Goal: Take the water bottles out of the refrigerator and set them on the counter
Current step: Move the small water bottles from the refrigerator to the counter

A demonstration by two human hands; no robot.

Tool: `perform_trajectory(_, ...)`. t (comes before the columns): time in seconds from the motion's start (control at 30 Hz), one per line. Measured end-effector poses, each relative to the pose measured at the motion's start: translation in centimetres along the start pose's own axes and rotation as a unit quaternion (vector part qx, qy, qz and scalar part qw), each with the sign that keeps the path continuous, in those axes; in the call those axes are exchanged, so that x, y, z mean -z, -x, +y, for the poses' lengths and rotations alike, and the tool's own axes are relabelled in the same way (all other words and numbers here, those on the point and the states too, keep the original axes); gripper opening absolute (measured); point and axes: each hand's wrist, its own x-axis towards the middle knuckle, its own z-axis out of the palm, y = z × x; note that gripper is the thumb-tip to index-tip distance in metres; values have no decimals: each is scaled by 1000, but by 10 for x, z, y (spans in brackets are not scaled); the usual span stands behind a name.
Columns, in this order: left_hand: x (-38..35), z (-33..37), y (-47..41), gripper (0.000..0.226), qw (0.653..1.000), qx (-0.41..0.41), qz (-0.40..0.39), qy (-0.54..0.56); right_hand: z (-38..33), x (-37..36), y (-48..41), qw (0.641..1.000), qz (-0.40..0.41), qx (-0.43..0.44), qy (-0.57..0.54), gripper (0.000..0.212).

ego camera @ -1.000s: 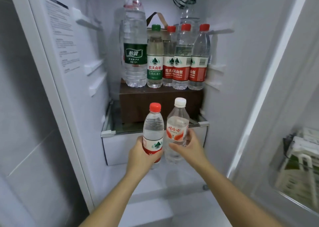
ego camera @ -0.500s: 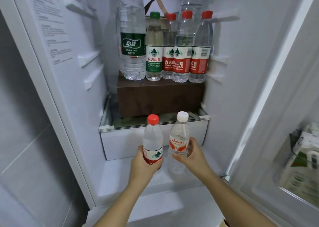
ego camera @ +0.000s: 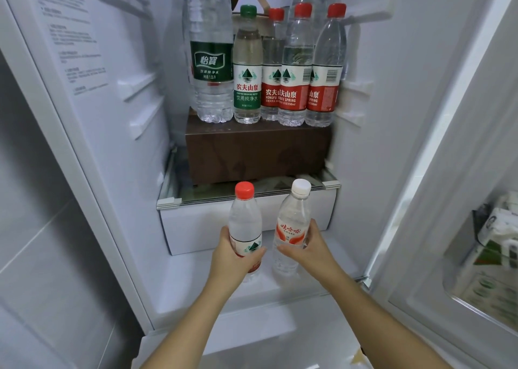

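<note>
The left hand (ego camera: pixel 232 259) had its fingers curled round the red-cap bottle (ego camera: pixel 244 217), low on its label. The right hand (ego camera: pixel 311 252) had its fingers curled round the white-cap bottle (ego camera: pixel 294 220), at its label too. Both bottles were held up in the air, side by side but not touching, in front of the white drawer (ego camera: pixel 196 228) and near the front edge of the fridge (ego camera: pixel 112 116). More bottles (ego camera: pixel 294 68) stood in a row along the front edge of the brown box (ego camera: pixel 258 155). I think this was the step of lifting two bottles out. The counter could not be seen. Next, the person would need to pull both bottles clear of the fridge, turn to find the counter, and set them down standing up, then come back for the row on the box
</note>
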Motion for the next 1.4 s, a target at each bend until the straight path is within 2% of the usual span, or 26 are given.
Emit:
perform_trajectory(0.13, 1, 6, -2, 63, 1000, -10, -1, 4, 3, -3, -5, 1000, 4, 5, -2, 71)
perform_trajectory(0.37, 5, -8, 1, 71, 999, -14, -49, 14, 9, -2, 0, 1000, -15, 16, 7, 77)
perform_trajectory(0.57, 3, -11, 0, 71, 998, -13, -52, 14, 17, -13, 1, 999, 28, 16, -3, 81)
perform_trajectory(0.8, -1, -15, -6, 75, 999, 4, -37, 16, 25, -14, -5, 999, 34, 8, 4, 71)
perform_trajectory(0.97, -3, -15, -3, 43, 999, 7, -37, 31, 32, -14, -5, 999, 50, -8, 4, 67)
perform_trajectory(1.17, -5, -14, 0, 44, 1000, 0, -20, 21, 31, -15, 3, 997, 72, -11, 4, 64)
perform_trajectory(1.4, -11, -13, 33, 52, 1000, 8, -16, 7, 25, 3, 59, 997, 81, -17, -10, 62)
